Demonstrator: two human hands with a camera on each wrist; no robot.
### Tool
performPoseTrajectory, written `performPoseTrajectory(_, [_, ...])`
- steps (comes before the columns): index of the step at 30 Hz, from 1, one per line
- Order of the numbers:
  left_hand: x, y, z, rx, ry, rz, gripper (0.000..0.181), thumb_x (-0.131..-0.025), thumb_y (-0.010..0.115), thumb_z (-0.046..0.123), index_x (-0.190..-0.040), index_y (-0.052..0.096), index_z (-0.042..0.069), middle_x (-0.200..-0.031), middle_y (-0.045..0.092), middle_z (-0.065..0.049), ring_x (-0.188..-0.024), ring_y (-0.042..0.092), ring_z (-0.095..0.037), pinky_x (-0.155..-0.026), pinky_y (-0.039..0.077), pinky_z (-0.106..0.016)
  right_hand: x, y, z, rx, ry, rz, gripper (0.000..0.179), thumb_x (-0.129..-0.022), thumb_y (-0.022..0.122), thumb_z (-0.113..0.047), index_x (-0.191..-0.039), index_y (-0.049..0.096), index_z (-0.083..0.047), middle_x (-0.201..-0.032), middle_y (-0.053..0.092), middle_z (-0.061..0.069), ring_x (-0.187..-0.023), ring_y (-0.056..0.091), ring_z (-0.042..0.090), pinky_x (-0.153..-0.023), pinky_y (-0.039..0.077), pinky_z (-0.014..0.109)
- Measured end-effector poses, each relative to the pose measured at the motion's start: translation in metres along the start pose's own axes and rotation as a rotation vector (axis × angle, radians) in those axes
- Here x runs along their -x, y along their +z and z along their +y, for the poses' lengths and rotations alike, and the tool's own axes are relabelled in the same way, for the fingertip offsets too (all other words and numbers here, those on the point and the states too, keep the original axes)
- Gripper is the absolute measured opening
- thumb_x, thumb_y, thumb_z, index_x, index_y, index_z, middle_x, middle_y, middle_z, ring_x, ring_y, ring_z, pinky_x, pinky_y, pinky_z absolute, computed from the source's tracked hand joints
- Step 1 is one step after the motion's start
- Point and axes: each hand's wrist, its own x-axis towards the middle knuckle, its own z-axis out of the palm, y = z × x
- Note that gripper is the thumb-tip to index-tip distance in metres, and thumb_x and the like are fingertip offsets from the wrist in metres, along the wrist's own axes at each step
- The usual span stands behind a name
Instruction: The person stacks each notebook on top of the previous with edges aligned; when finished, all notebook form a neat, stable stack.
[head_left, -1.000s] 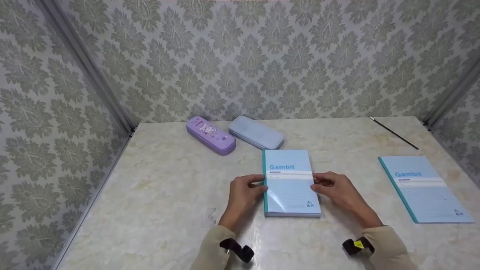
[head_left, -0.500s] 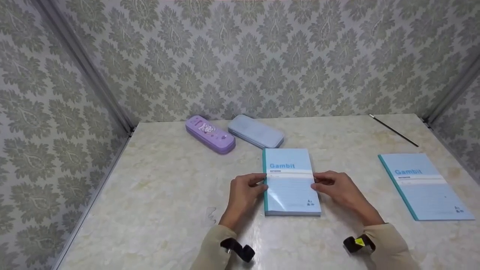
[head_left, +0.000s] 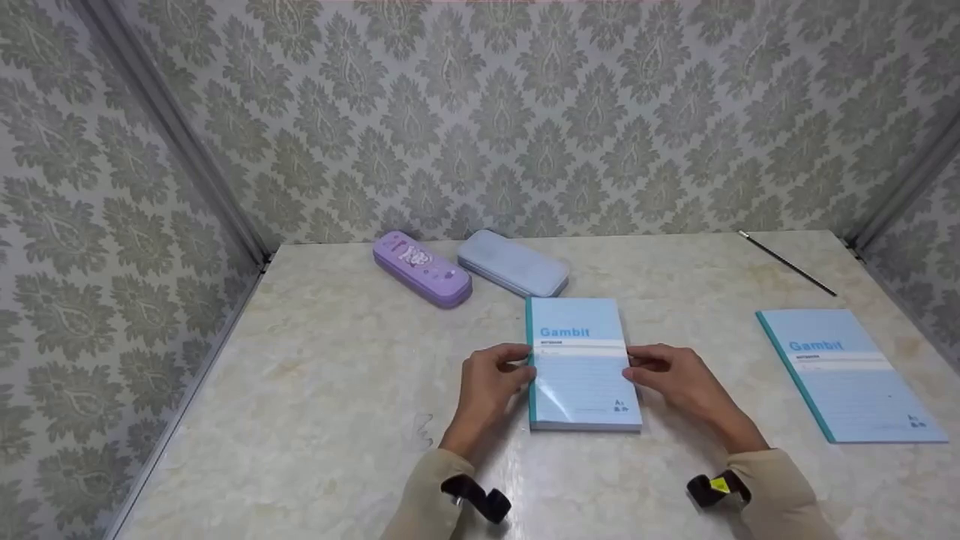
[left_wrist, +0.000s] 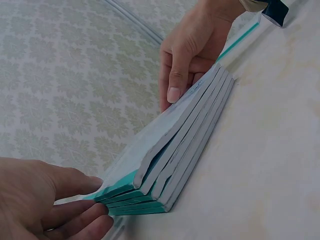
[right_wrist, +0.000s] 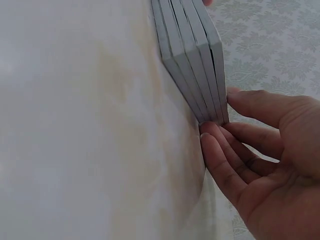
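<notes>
A neat stack of light-blue Gambit notebooks (head_left: 577, 390) with teal spines lies in the middle of the table, several notebooks thick in both wrist views. My left hand (head_left: 487, 390) holds the stack by its spine side, thumb at the top cover's edge and fingers against the teal spines (left_wrist: 135, 205). From the opposite side my right hand (head_left: 679, 379) grips the page edges (right_wrist: 192, 75), its thumb near the top cover and its fingertips low beside the table. The bottom notebook's underside is hidden.
One more Gambit notebook (head_left: 847, 382) lies flat at the right. Behind it is a thin black pencil-like stick (head_left: 787, 264) with a silvery end. A purple pencil case (head_left: 424, 274) and a pale-blue case (head_left: 514, 264) lie near the patterned back wall (head_left: 480, 120), just beyond the stack.
</notes>
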Motion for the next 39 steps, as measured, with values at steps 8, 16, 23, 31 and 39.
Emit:
performPoseTrajectory(8, [0.002,0.004,0.007,-0.05,0.038,0.102,0.02,-0.091,0.079,0.001,-0.11,0.082,0.005,-0.106,0.079,-0.006,-0.091,0.073,-0.017,-0.082,0.06,-0.035,0.002,-0.003,-0.001,0.0,0.044,-0.021,0.056,-0.101,0.075,-0.035,-0.146,0.063,-0.003,-0.142,0.065,0.017,-0.121,0.063,0.03,-0.102,0.051,0.047])
performPoseTrajectory(16, [0.005,0.015,0.023,0.023,0.074,0.065,0.022,-0.094,0.079,0.002,-0.116,0.08,0.007,-0.111,0.079,-0.002,-0.094,0.073,-0.014,-0.086,0.06,-0.028,0.005,-0.015,-0.004,0.01,0.025,-0.028,0.051,-0.104,0.072,-0.03,-0.145,0.062,-0.002,-0.135,0.068,0.016,-0.113,0.065,0.028,-0.089,0.055,0.035])
performPoseTrajectory(23, [0.003,0.032,0.032,0.072,0.085,0.023,0.022,-0.093,0.081,0.003,-0.115,0.079,0.003,-0.11,0.079,-0.003,-0.092,0.074,-0.012,-0.083,0.06,-0.025,0.01,-0.036,-0.001,0.07,-0.079,0.021,0.047,-0.104,0.071,-0.026,-0.141,0.064,0.002,-0.129,0.072,0.016,-0.114,0.067,0.031,-0.085,0.056,0.026])
performPoseTrajectory(31, [-0.001,0.053,0.04,0.106,0.043,-0.036,0.025,-0.093,0.081,0.005,-0.118,0.079,0.006,-0.109,0.077,0.002,-0.09,0.071,-0.008,-0.083,0.06,-0.024,0.014,-0.052,0.01,0.128,-0.097,0.067,0.046,-0.105,0.071,-0.028,-0.14,0.065,0.002,-0.131,0.071,0.018,-0.116,0.066,0.035,-0.088,0.053,0.027])
performPoseTrajectory(39, [-0.004,0.073,0.045,0.133,0.053,-0.082,0.024,-0.093,0.082,0.008,-0.117,0.079,0.008,-0.109,0.077,0.004,-0.094,0.072,-0.009,-0.085,0.059,-0.025,0.023,-0.068,0.024,0.131,-0.137,0.105,0.046,-0.106,0.07,-0.026,-0.14,0.064,0.004,-0.13,0.071,0.021,-0.117,0.065,0.039,-0.084,0.053,0.023])
